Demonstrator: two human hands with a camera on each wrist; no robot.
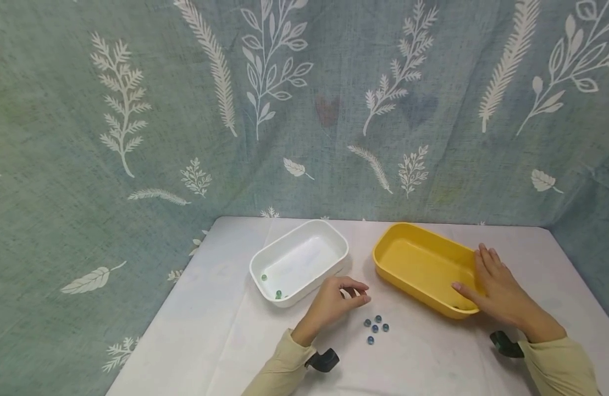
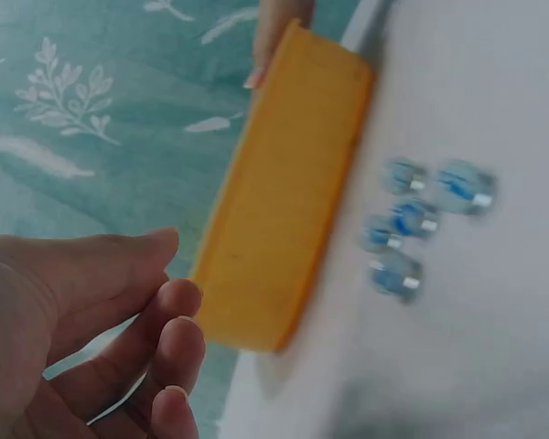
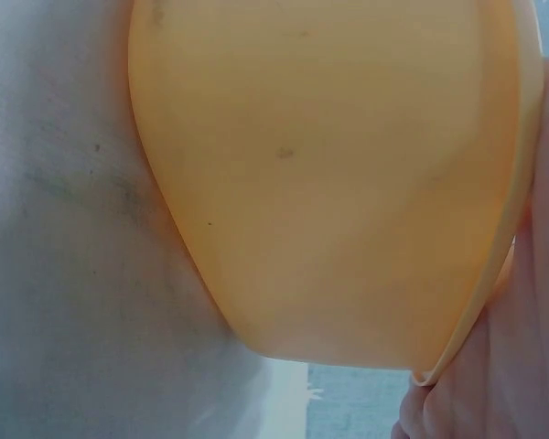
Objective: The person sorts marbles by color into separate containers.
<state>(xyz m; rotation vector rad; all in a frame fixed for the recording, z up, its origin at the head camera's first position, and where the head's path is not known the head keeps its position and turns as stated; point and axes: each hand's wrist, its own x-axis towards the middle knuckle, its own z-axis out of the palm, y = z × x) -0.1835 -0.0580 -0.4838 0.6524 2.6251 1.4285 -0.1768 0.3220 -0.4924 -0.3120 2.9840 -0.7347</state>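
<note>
My left hand (image 1: 336,301) hovers over the table between the two trays, fingers bent. In the left wrist view, the thumb and index fingertips (image 2: 181,298) are close together with nothing visible between them. Several blue glass marbles (image 1: 375,329) lie grouped on the cloth just below that hand. My right hand (image 1: 502,289) holds the right end of a yellow tray (image 1: 418,258), its thumb over the inner side and its fingers along the outside of the rim. A dark marble (image 1: 457,307) shows in the tray's near corner.
A white tray (image 1: 304,264) stands to the left, with a few green marbles (image 1: 278,295) at its near-left end. A white cloth (image 1: 225,330) covers the table. Behind rises a green-blue curtain (image 1: 304,181) with white leaf prints.
</note>
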